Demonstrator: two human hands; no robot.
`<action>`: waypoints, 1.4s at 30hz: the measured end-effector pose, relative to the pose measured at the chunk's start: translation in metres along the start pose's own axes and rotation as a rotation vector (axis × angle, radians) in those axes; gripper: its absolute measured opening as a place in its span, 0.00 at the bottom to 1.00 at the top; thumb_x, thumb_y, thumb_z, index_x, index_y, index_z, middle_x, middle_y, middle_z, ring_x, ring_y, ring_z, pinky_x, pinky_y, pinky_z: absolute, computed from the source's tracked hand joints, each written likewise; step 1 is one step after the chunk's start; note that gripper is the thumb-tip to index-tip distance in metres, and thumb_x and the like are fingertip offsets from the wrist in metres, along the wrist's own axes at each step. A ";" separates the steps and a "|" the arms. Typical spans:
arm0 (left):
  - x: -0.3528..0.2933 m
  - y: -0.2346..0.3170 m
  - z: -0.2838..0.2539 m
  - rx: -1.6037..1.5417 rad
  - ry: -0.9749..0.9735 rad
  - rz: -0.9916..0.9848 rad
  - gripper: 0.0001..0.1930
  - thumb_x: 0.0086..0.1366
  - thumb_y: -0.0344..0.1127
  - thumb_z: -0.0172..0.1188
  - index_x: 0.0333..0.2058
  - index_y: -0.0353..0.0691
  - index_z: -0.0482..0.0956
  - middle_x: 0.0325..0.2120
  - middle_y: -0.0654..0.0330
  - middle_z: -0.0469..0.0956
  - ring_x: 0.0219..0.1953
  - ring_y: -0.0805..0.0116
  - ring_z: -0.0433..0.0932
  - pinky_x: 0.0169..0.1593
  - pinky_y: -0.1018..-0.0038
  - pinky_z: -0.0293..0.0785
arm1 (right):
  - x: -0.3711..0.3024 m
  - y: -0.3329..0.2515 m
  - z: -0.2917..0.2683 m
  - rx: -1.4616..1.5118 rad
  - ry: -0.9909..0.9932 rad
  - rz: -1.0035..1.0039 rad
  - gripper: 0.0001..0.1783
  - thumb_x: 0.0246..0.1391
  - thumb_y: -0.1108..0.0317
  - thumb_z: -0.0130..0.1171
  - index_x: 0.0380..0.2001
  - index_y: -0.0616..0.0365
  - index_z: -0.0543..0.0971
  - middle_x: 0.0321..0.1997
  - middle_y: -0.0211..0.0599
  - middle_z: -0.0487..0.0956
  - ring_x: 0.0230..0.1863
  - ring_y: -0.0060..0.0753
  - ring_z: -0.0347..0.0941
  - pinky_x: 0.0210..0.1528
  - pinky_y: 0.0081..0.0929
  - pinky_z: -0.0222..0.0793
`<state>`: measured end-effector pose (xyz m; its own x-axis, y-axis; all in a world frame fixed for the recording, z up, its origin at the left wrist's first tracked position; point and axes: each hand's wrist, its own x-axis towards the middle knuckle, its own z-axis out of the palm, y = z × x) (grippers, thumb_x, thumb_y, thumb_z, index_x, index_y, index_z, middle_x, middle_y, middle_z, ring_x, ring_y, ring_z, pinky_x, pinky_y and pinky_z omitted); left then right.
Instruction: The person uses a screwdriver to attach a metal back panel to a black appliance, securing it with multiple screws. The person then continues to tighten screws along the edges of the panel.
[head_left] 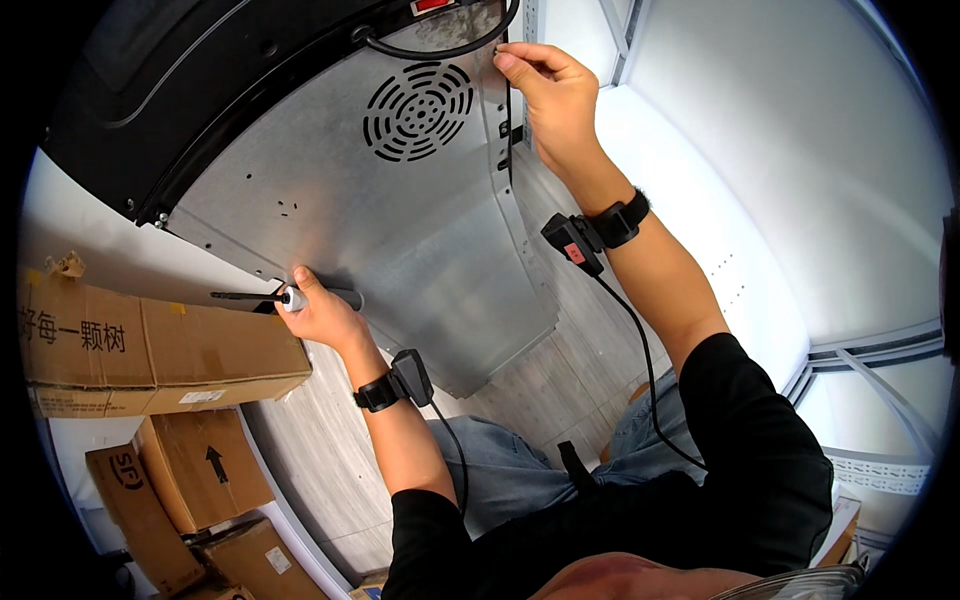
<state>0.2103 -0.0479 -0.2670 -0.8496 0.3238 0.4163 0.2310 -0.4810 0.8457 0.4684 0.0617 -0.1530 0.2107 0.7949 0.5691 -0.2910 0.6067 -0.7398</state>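
Note:
A large grey sheet-metal panel [400, 230] with a round slotted vent [418, 110] forms one side of a black-bodied machine [190, 90]. My left hand [325, 318] is closed around an electric-looking screwdriver [293, 299] with a light handle; its dark shaft points left, beside the panel's left edge. My right hand [560, 105] is raised at the panel's upper right edge. Its thumb and forefinger are pinched together on a tiny dark thing, too small to make out, next to a black cable [450, 53].
Cardboard boxes [220, 350] stack up at the left and lower left. A red switch [432, 5] sits at the top of the machine. White shelving [720, 220] with metal uprights stands on the right. Wood-look flooring [330, 470] lies below. Black wrist units with cables are strapped to both my wrists.

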 end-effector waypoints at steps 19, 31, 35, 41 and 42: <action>-0.003 0.007 0.004 0.060 0.016 -0.048 0.10 0.61 0.33 0.60 0.34 0.34 0.70 0.30 0.60 0.75 0.31 0.72 0.72 0.37 0.74 0.71 | 0.009 -0.007 -0.003 0.038 -0.026 0.116 0.12 0.46 0.76 0.64 0.36 0.68 0.77 0.27 0.30 0.77 0.29 0.17 0.70 0.33 0.15 0.66; -0.002 0.007 0.003 0.049 -0.004 -0.045 0.13 0.60 0.37 0.61 0.32 0.34 0.69 0.29 0.61 0.74 0.30 0.73 0.71 0.35 0.76 0.71 | 0.019 -0.001 -0.004 0.018 -0.081 0.130 0.12 0.46 0.75 0.65 0.35 0.67 0.76 0.27 0.30 0.76 0.29 0.18 0.70 0.33 0.15 0.67; -0.003 0.010 0.004 0.091 0.000 -0.017 0.14 0.61 0.39 0.61 0.31 0.34 0.68 0.28 0.61 0.73 0.30 0.74 0.69 0.35 0.77 0.69 | 0.017 0.000 -0.004 -0.007 -0.089 0.135 0.12 0.46 0.75 0.64 0.35 0.66 0.75 0.29 0.31 0.76 0.31 0.19 0.71 0.35 0.16 0.68; -0.004 -0.002 0.002 0.096 0.002 -0.029 0.14 0.62 0.38 0.60 0.35 0.34 0.69 0.30 0.60 0.74 0.32 0.73 0.71 0.37 0.77 0.70 | 0.013 -0.001 -0.001 -0.028 -0.066 0.115 0.11 0.47 0.74 0.64 0.34 0.65 0.75 0.29 0.31 0.76 0.31 0.18 0.70 0.35 0.15 0.67; -0.003 -0.005 -0.001 0.109 -0.032 -0.010 0.14 0.62 0.38 0.60 0.37 0.35 0.68 0.31 0.60 0.74 0.33 0.73 0.71 0.37 0.77 0.69 | 0.013 0.001 -0.001 -0.014 -0.069 0.104 0.11 0.47 0.73 0.64 0.34 0.65 0.75 0.29 0.30 0.76 0.30 0.17 0.70 0.33 0.15 0.66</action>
<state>0.2113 -0.0475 -0.2730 -0.8369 0.3553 0.4164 0.2739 -0.3869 0.8805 0.4717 0.0724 -0.1463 0.1154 0.8511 0.5122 -0.2949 0.5217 -0.8005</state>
